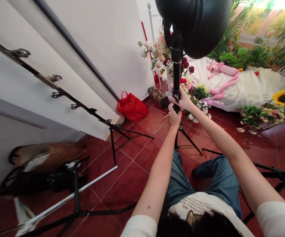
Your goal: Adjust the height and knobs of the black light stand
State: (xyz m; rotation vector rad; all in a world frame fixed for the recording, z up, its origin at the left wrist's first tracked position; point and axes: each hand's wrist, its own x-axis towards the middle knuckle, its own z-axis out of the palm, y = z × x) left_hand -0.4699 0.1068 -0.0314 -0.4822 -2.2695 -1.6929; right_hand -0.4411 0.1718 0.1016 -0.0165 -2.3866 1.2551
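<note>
A black light stand (176, 77) rises in front of me, topped by a large black studio lamp (201, 28) that the upper edge of the head view cuts off. My left hand (175, 116) is closed round the stand's shaft near a joint or collar. Just above it, my right hand (185, 101) grips the same shaft from the right, fingers at the collar. Exactly what the fingertips press on is too small to tell. Below my hands, the stand's spread legs (190, 141) rest on the red tiled floor, in front of my jeans.
To the left, another black stand (111, 126) with metal clamps leans along a white panel. A red bag (133, 107) and a brown rolled bundle (158, 96) lie by the wall. Artificial flowers (201, 92) and a pink plush toy (227, 70) sit beyond. Tripod legs (77, 197) spread at lower left.
</note>
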